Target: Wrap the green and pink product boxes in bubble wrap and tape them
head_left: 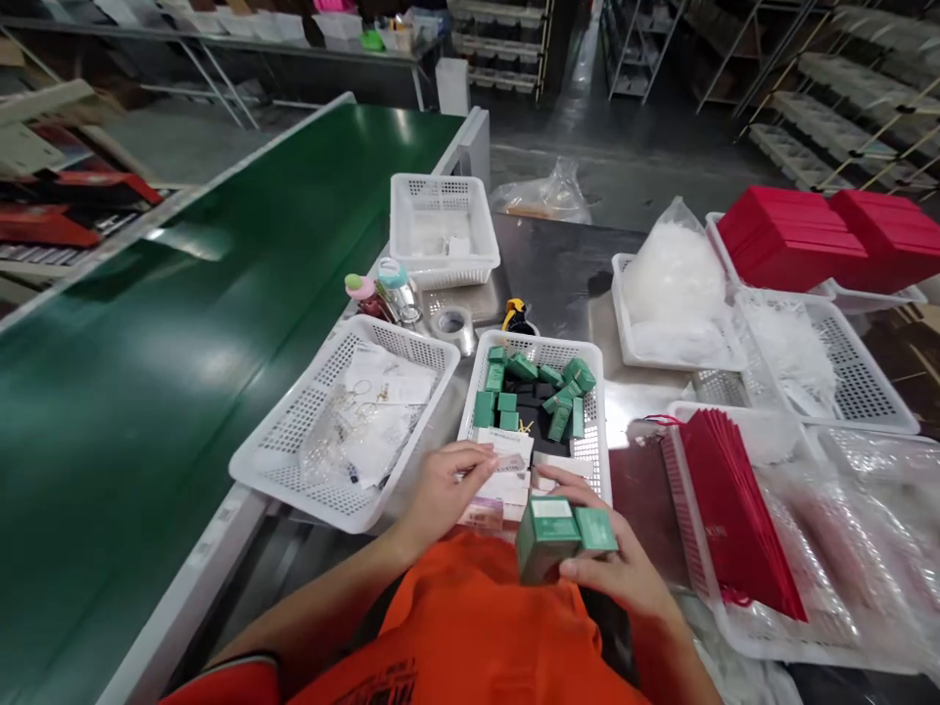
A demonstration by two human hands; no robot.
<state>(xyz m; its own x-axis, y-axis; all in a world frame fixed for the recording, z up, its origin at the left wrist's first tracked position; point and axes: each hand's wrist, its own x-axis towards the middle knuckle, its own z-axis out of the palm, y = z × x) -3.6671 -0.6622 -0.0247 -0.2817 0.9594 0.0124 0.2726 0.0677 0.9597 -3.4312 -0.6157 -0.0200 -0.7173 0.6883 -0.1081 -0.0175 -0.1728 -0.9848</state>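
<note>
My right hand [623, 560] is gripping two green boxes [552, 531] in front of my orange shirt [477, 627]; my left hand [445, 485] is pinching what appears to be a label [509, 462] near the perforated white basket [598, 411].

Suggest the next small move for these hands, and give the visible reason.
Perhaps bring the small pale strip in the left hand over to the smaller green box: the right hand holds it beside a larger green box whose top bears a white label, while no white label shows on the smaller one's top.
</note>
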